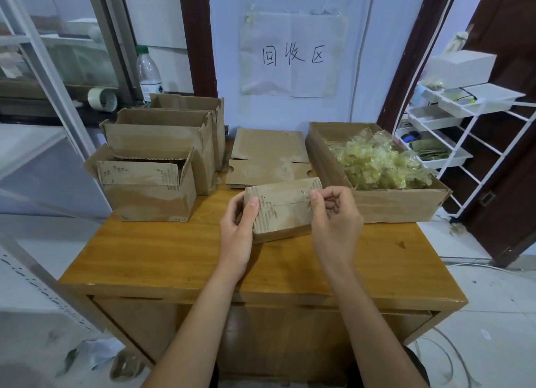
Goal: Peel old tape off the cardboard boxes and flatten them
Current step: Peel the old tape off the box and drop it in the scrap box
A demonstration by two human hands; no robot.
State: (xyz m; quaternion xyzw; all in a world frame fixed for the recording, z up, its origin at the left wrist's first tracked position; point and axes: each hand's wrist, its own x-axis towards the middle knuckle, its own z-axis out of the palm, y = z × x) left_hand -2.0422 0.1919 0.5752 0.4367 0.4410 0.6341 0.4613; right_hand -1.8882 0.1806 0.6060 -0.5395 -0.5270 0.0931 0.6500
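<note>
The person held a small closed cardboard box (282,209) just above the wooden table (174,254), the left hand (238,228) wrapped round its left end with the thumb on top. The right hand (333,213) pinched a scrap of clear tape (307,203) at the box's right end. Open boxes (156,167) stood to the left, flattened cardboard (268,158) lay behind, and a tray of peeled tape (377,161) sat to the right.

Soft even light, wide-angle bending, blurred edges
</note>
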